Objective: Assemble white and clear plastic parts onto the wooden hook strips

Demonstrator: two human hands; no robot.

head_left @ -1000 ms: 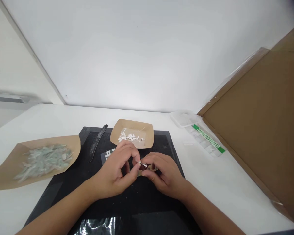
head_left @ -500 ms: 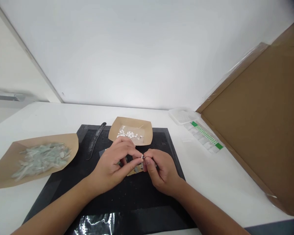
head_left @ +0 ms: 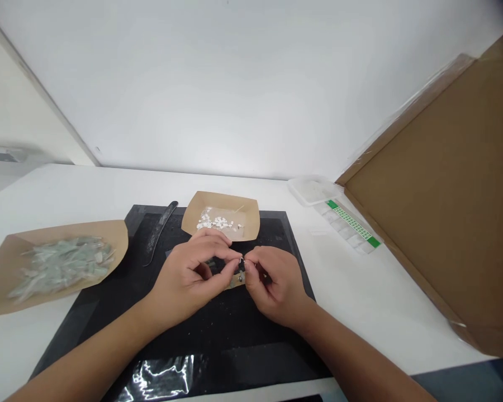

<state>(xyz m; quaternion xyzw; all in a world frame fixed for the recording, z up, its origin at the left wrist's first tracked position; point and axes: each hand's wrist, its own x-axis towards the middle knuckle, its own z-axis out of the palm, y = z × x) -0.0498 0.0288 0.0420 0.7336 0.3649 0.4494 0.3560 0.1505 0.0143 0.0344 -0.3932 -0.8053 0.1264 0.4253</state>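
Over the black mat (head_left: 218,335), my left hand (head_left: 190,271) pinches a small whitish piece (head_left: 241,260) between thumb and forefinger. Close against it, the thumb and forefinger of my right hand (head_left: 279,285) are pressed together; whatever they grip is too small to name. Just below the fingertips, part of a brown card piece (head_left: 235,282) shows with small shiny bits on it, the rest covered by my hands. Behind my left hand stands a brown paper tray (head_left: 254,220) with scattered white chips (head_left: 220,222).
At the left, a larger paper tray (head_left: 123,234) holds many pale green plastic slips (head_left: 67,262). A dark nail file (head_left: 161,231) lies on the mat. To the right are a clear box (head_left: 314,188), a green-labelled clear strip (head_left: 352,223) and a large cardboard box (head_left: 440,206).
My fingertips stay together but have tilted slightly, so the whitish piece now shows between both hands. The whole view has shifted a little, with the table contents appearing slightly higher.
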